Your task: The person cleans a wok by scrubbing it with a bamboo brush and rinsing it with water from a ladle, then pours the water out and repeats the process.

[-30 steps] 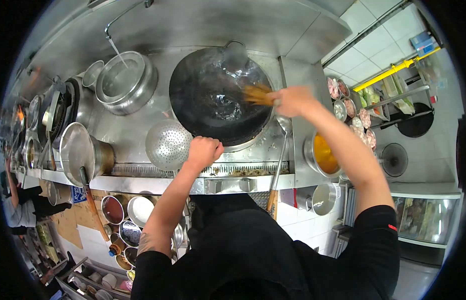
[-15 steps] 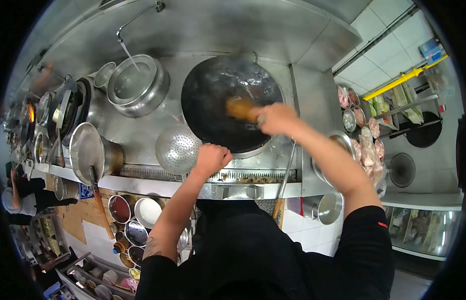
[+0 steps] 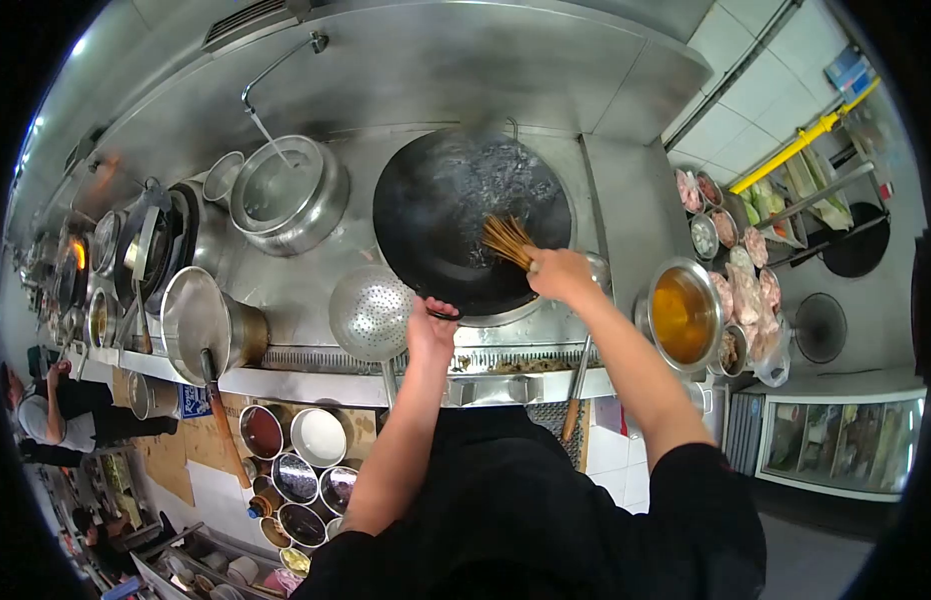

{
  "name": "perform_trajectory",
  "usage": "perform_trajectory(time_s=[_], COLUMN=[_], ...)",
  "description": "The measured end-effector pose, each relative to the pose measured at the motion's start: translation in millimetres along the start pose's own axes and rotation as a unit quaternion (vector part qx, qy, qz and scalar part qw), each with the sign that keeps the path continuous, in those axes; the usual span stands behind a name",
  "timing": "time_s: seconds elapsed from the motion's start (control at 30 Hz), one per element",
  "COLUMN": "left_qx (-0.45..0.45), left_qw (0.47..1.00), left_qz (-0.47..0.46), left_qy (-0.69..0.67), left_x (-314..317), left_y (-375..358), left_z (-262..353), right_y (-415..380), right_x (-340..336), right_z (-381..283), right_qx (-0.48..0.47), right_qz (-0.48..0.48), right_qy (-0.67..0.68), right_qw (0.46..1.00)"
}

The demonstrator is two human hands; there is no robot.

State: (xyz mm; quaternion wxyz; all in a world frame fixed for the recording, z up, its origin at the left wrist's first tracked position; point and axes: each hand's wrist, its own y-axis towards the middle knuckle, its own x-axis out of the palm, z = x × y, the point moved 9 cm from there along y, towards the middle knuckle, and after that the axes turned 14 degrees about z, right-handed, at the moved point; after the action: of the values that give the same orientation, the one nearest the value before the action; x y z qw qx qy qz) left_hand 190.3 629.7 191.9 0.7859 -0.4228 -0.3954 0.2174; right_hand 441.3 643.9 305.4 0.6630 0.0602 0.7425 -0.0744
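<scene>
A long stainless-steel cooking range (image 3: 316,265) is seen running from left to right, backed by a steel splash wall. A large round black wok (image 3: 466,205) is set in its right-hand well, with water glistening inside. To the left of it, a deep round steel pot (image 3: 286,190) is seated under a thin stream from a curved steel tap (image 3: 276,65). A perforated round steel strainer ladle (image 3: 371,312) is laid on the front of the range, just beside the wok. Further left, a tilted steel pot (image 3: 208,322) with a wooden-handled ladle (image 3: 222,415) is placed. A slotted drain channel (image 3: 506,358) is built along the front edge, scraps lying in it.
</scene>
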Motion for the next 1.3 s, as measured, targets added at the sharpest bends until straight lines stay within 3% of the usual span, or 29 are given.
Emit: perform_trajectory(time_s=[0.1,0.17,0.23,0.3,0.47,0.57,0.63,0.8,1.1,1.3], left_qx=[0.030,0.048,0.085,0.081,0.114,0.133,0.157,0.197,0.272,0.344], left_qw=[0.999,0.999,0.996,0.996,0.990,0.985,0.983,0.973,0.946,0.912], left_qz=[-0.012,0.004,-0.026,-0.029,-0.070,-0.098,-0.086,-0.108,-0.144,-0.158], left_qy=[-0.013,-0.011,0.018,0.013,0.037,0.042,0.044,0.058,0.100,0.157], left_x=[-2.8,4.2,9.0,7.6,-3.0,-1.1,2.5,8.1,34.2,69.6], left_y=[29.7,20.9,21.9,21.4,7.8,-3.2,-16.4,-25.2,-61.1,-109.8], left_z=[2.6,7.2,14.2,19.4,35.6,41.1,47.2,55.4,55.0,47.2], right_y=[-56.2,-88.0,-110.7,-123.0,-158.6,-164.0,-162.8,-155.6,-136.5,-131.1], right_x=[-25.5,-40.1,-39.5,-17.7,-37.9,-19.0,-0.1,7.9,25.9,33.5], right_z=[12.3,20.8,25.8,39.9,28.4,8.3,-16.8,-54.1,-38.9,-32.5], right_qx=[0.087,0.140,0.154,0.126,0.179,0.201,0.163,0.135,0.179,0.205], right_qz=[0.027,0.123,0.157,0.121,0.205,0.151,0.130,0.085,0.067,0.025], right_qy=[0.022,0.068,0.104,0.056,0.141,0.237,0.307,0.331,0.370,0.468], right_qw=[0.996,0.980,0.970,0.983,0.952,0.938,0.929,0.930,0.909,0.859])
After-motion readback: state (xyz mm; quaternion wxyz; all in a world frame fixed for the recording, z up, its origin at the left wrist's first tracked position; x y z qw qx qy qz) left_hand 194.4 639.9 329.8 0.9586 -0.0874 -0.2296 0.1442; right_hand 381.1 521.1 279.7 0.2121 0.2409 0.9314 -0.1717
